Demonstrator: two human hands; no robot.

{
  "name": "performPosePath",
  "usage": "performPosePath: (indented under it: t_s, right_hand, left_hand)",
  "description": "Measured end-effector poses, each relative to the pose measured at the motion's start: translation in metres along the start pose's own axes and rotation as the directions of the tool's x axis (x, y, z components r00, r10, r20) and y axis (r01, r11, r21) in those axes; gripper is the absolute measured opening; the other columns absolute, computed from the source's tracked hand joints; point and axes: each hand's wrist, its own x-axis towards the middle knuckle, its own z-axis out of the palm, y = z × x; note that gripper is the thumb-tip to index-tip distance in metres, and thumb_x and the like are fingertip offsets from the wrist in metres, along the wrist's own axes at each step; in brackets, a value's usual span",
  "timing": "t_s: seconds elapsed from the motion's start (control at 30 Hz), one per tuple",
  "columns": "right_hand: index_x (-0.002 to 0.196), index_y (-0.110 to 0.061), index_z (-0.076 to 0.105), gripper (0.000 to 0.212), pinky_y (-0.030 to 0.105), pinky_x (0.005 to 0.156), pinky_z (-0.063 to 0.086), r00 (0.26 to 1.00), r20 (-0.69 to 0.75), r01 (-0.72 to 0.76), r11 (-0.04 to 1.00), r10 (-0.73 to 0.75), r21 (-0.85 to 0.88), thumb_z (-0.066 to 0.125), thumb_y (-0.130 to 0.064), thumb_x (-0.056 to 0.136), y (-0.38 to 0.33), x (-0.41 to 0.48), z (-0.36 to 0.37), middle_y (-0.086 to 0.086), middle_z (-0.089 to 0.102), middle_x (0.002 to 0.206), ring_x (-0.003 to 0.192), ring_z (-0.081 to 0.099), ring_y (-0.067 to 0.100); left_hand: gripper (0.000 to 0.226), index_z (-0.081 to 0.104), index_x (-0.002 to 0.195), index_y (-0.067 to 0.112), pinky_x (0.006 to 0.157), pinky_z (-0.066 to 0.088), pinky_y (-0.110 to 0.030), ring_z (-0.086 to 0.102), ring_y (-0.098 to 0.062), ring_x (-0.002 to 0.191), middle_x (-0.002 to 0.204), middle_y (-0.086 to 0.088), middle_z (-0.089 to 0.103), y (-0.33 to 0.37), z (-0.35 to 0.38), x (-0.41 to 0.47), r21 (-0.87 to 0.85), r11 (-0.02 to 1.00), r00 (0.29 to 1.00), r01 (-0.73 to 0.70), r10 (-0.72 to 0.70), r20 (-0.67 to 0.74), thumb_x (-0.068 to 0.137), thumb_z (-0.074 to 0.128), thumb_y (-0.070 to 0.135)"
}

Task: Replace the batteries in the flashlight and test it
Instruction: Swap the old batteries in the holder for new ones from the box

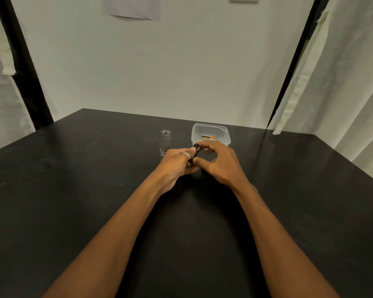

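Holding battery (196, 152) between both hands' fingers (199, 161); flashlight body (165, 140) upright on table (73, 168). I would check polarity before seating.

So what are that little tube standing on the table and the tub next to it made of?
The upright tube looks like metal, silvery with a brushed sheen and ringed edges, probably aluminium. The tub seems to be thin clear plastic: it is cloudy and see-through, with a battery visible inside. The table has a matte black top; its material is unclear.
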Motion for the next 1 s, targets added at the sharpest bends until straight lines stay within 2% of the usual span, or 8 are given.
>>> performPosePath:
  t_s: [0.23, 0.47, 0.57, 0.63, 0.7, 0.8, 0.9, 1.0]
  right_hand:
    - [0.127, -0.019, 0.07, 0.043, 0.032, 0.086, 0.057, 0.998, -0.024, 0.061, 0.991, -0.065, -0.118, 0.077, -0.031, 0.086, -0.003, -0.002, 0.0, -0.003, 0.071, 0.12, 0.105, 0.063, 0.01]
    - [0.125, -0.018, 0.069, 0.043, 0.036, 0.096, 0.055, 0.997, -0.008, 0.071, 0.97, -0.075, -0.233, 0.074, -0.039, 0.088, -0.008, -0.005, 0.001, 0.0, 0.071, 0.121, 0.109, 0.064, 0.015]
    - [0.118, -0.017, 0.07, 0.037, 0.033, 0.09, 0.055, 0.996, -0.017, 0.075, 0.958, -0.083, -0.278, 0.073, -0.037, 0.087, -0.011, -0.005, 0.004, 0.0, 0.072, 0.114, 0.104, 0.065, 0.016]
    - [0.105, -0.017, 0.073, 0.022, 0.036, 0.081, 0.056, 0.993, -0.079, 0.058, 0.951, -0.086, -0.304, 0.07, -0.028, 0.086, -0.011, -0.004, 0.002, -0.002, 0.073, 0.099, 0.092, 0.066, 0.017]
    - [0.097, -0.017, 0.074, 0.015, 0.039, 0.075, 0.058, 0.99, -0.127, 0.025, 0.955, -0.065, -0.297, 0.069, -0.022, 0.084, -0.009, -0.003, -0.001, -0.004, 0.074, 0.09, 0.082, 0.067, 0.014]
    - [0.099, -0.017, 0.074, 0.017, 0.028, 0.077, 0.058, 0.991, -0.133, 0.001, 0.982, -0.026, -0.187, 0.071, -0.023, 0.084, -0.008, -0.004, 0.002, -0.008, 0.074, 0.092, 0.082, 0.068, 0.007]
    - [0.104, -0.017, 0.069, 0.025, 0.011, 0.073, 0.049, 0.989, -0.147, 0.009, 0.995, -0.023, -0.095, 0.077, -0.028, 0.083, -0.007, -0.005, 0.006, -0.008, 0.073, 0.099, 0.086, 0.066, 0.005]
    - [0.105, -0.02, 0.062, 0.033, 0.008, 0.068, 0.047, 0.99, -0.136, 0.024, 0.998, -0.03, -0.051, 0.082, -0.033, 0.081, -0.006, -0.004, 0.008, -0.008, 0.07, 0.101, 0.089, 0.066, 0.006]
  left_hand:
    - [0.032, 0.074, 0.105, 0.003, 0.072, 0.06, -0.025, 0.065, -0.008, 0.072, 0.074, -0.002, 0.065, 0.002, 0.0, 0.0, -0.044, 0.999, 1.0, 0.025, -0.025, 0.0, 0.107, 0.05, 0.025]
    - [0.033, 0.076, 0.103, 0.002, 0.085, 0.061, -0.037, 0.066, -0.016, 0.079, 0.073, -0.005, 0.064, -0.001, -0.002, 0.002, -0.038, 0.999, 1.0, 0.015, -0.015, -0.002, 0.107, 0.051, 0.023]
    - [0.035, 0.073, 0.102, -0.005, 0.086, 0.061, -0.038, 0.064, -0.017, 0.08, 0.075, -0.006, 0.063, -0.002, -0.003, 0.003, -0.01, 1.0, 1.0, 0.008, -0.007, 0.002, 0.106, 0.051, 0.022]
    - [0.034, 0.075, 0.094, 0.0, 0.076, 0.06, -0.029, 0.065, -0.011, 0.074, 0.075, -0.004, 0.067, -0.003, -0.003, 0.002, 0.008, 1.0, 1.0, -0.005, 0.005, 0.028, 0.106, 0.052, 0.021]
    - [0.033, 0.076, 0.097, 0.0, 0.072, 0.058, -0.023, 0.065, -0.007, 0.069, 0.075, -0.003, 0.069, -0.003, -0.002, 0.001, 0.011, 1.0, 0.999, -0.01, 0.009, 0.035, 0.106, 0.052, 0.02]
    - [0.033, 0.076, 0.094, 0.001, 0.071, 0.057, -0.022, 0.065, -0.007, 0.07, 0.077, -0.003, 0.07, -0.002, -0.002, 0.002, -0.021, 1.0, 1.0, -0.009, 0.01, 0.01, 0.106, 0.052, 0.02]
    - [0.034, 0.074, 0.086, 0.004, 0.069, 0.057, -0.021, 0.066, -0.008, 0.073, 0.075, -0.003, 0.068, -0.002, -0.002, 0.002, -0.066, 0.998, 1.0, -0.012, 0.012, -0.004, 0.106, 0.051, 0.019]
    - [0.035, 0.07, 0.08, 0.007, 0.07, 0.058, -0.023, 0.064, -0.009, 0.071, 0.069, -0.002, 0.063, -0.002, -0.003, 0.003, -0.098, 0.995, 1.0, -0.014, 0.013, -0.013, 0.106, 0.051, 0.021]
